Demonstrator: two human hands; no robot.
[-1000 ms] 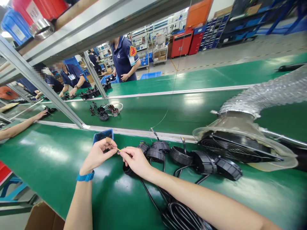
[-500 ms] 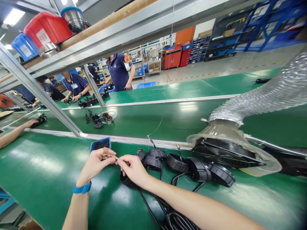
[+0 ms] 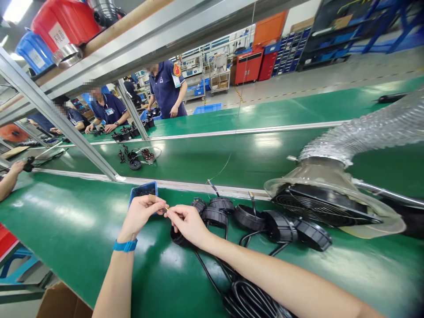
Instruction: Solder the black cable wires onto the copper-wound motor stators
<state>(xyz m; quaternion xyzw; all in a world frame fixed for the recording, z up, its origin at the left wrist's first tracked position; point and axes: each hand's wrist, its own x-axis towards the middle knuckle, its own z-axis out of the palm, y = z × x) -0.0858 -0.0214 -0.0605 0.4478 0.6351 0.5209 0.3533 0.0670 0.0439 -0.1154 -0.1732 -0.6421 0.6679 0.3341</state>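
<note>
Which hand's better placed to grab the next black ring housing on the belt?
Right, probably: the right hand sits beside the black ring housings, while the left hand is farther off, beyond the right hand.

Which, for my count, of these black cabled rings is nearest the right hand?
The black ring partly under the right hand; the others lie uncovered beyond it.
</note>
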